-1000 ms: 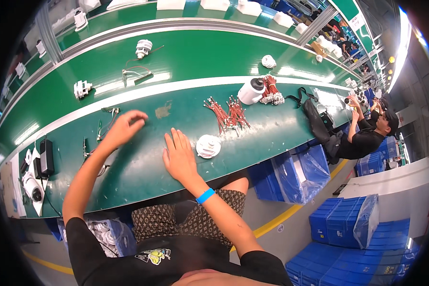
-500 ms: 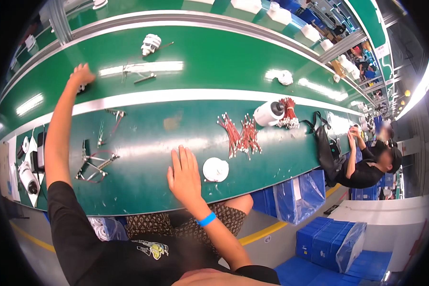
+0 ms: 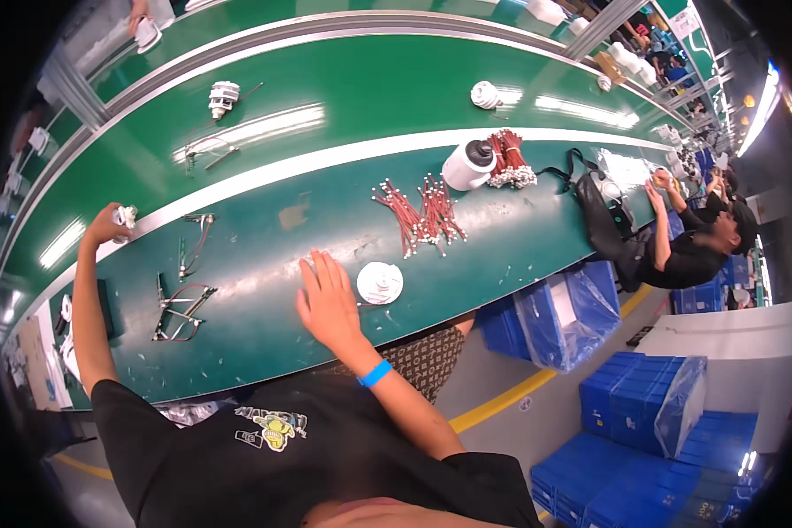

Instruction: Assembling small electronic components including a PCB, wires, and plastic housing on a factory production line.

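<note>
My left hand (image 3: 102, 226) is stretched out to the far left, at the white strip between belt and bench. Its fingers are closed on a small white part (image 3: 126, 220), whose kind is too small to tell. My right hand (image 3: 330, 304) lies flat on the green workbench (image 3: 264, 352), fingers extended and holding nothing. Just right of it sits a round white disc-shaped part (image 3: 379, 283). Between my hands lie thin metal-and-wire assemblies (image 3: 183, 312), with red leads. Beyond the disc, short red wires with white ends (image 3: 421, 216) are spread in loose bunches.
A white bottle with a dark cap (image 3: 470, 165) stands beside a tied red wire bundle (image 3: 512, 158). On the green belt (image 3: 352, 88) are a white ribbed part (image 3: 223, 99) and a coiled white part (image 3: 484, 95). A black bag (image 3: 594, 207) and a co-worker (image 3: 700, 238) are at right.
My left hand has come back from the belt toward the bench's far-left edge, and the white part now shows in its fingers. My right hand stays flat beside the disc. The view has shifted.
</note>
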### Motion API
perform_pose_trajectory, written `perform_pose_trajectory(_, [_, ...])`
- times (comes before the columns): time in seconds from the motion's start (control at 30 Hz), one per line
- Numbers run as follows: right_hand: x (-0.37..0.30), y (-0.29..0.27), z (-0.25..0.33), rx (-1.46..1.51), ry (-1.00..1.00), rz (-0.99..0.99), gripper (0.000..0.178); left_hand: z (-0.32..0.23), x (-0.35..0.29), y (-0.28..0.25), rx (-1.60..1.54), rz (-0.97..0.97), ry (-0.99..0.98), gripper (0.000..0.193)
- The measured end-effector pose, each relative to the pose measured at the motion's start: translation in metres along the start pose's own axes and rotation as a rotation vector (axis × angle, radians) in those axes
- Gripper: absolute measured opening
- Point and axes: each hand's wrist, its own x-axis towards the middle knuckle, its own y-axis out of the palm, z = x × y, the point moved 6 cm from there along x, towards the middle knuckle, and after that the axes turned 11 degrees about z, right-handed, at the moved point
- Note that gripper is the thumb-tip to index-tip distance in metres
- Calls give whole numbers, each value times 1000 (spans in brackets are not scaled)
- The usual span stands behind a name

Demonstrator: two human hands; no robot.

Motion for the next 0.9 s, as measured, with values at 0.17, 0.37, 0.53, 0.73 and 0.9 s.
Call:
perform_pose_trajectory(0.17, [1,0,0,16,31,-20,46,-121,-53,24,-428,-83,353,75])
perform_pose_trajectory(0.37, [-4,8,19,82,-291,-127,21,-331,-58,168,-589,164,652,83])
perform_pose_trajectory(0.53, [-14,0,15,74,-325,-188,12,-473,-111,252,-481,375,935,82])
perform_pose_trajectory(0.73, [-9,2,15,18,-239,-151,17,-440,-110,215,77,192,1011,82])
perform_pose_trajectory(0.9, [-4,3,14,-67,-215,-131,22,-400,-103,215,212,-3,876,81])
